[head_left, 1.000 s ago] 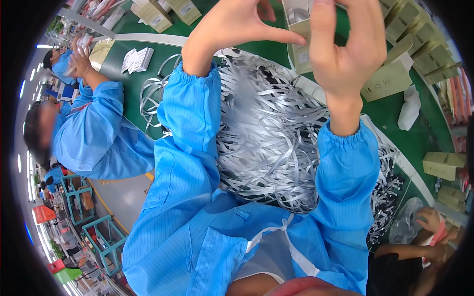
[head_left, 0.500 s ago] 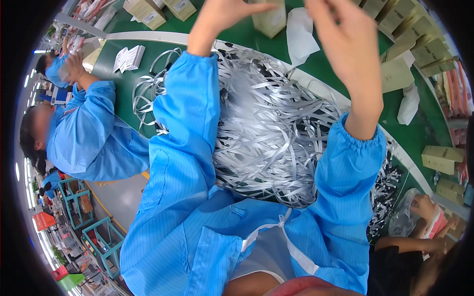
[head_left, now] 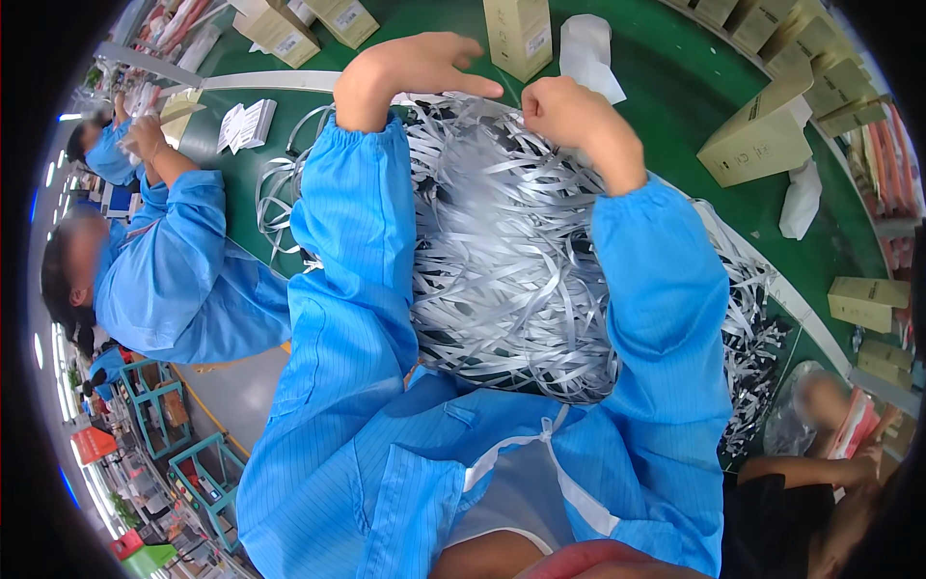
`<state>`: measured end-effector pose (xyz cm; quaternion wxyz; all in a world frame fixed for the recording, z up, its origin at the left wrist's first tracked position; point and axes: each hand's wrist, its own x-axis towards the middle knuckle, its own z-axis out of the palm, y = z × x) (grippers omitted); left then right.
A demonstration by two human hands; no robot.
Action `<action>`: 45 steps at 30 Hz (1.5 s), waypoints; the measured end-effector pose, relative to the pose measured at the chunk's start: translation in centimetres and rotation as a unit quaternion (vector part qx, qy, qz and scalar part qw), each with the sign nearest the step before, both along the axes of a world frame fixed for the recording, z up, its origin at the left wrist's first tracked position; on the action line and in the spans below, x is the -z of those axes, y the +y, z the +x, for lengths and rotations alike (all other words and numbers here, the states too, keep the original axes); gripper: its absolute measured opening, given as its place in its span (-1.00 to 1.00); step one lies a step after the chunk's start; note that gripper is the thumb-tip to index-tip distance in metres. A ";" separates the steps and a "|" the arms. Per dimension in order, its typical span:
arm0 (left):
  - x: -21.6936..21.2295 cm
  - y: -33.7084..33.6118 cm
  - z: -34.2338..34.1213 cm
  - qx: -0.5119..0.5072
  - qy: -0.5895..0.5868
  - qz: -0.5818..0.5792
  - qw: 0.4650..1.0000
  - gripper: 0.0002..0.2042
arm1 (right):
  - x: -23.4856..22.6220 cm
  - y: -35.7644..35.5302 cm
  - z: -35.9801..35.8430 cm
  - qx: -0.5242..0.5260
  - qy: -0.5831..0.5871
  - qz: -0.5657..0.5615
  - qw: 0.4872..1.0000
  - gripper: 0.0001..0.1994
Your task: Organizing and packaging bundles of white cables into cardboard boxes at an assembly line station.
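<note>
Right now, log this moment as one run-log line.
left hand: open, hovering above strip pile | right hand: fisted at pile's far edge | tan box: upright beyond hands | surface: green table

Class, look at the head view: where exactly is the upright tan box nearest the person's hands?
The upright tan box stands at the top centre on the green table, just beyond the strip pile, between the left hand and right hand, beside a white bag.

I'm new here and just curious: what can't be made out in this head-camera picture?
- Whether the closed right hand pinches a strip from the heap of shiny silver-grey flat strips: its curled fingers hide the grip.
- The green table beneath the heap: covered by strips and blue sleeves.
- The tan cardboard boxes further back: cut by the dark rim.
</note>
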<state>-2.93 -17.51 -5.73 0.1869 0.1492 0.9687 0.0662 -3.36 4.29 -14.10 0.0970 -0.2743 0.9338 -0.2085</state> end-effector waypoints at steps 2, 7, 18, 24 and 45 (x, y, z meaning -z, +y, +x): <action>-0.1 -0.6 0.4 0.106 0.011 0.124 0.987 -0.17 | -2.0 1.1 -0.5 -0.094 -0.063 -0.088 0.990 -0.79; 0.0 2.3 0.5 0.172 -0.151 0.272 0.935 -0.15 | -8.5 3.6 1.7 -0.117 -0.001 -0.322 0.940 -0.86; -2.6 3.4 1.5 0.298 -0.340 0.472 0.757 -0.73 | -15.4 9.5 6.6 -0.147 -0.088 -0.766 0.620 -0.87; -5.0 3.5 3.2 0.102 -0.140 0.660 0.731 -0.63 | -15.8 9.2 8.4 0.041 0.229 -0.619 0.750 -0.84; -6.1 -1.1 3.4 0.028 0.153 0.736 0.659 -0.77 | -6.2 -2.4 3.8 -0.125 -0.158 -0.332 0.922 -0.53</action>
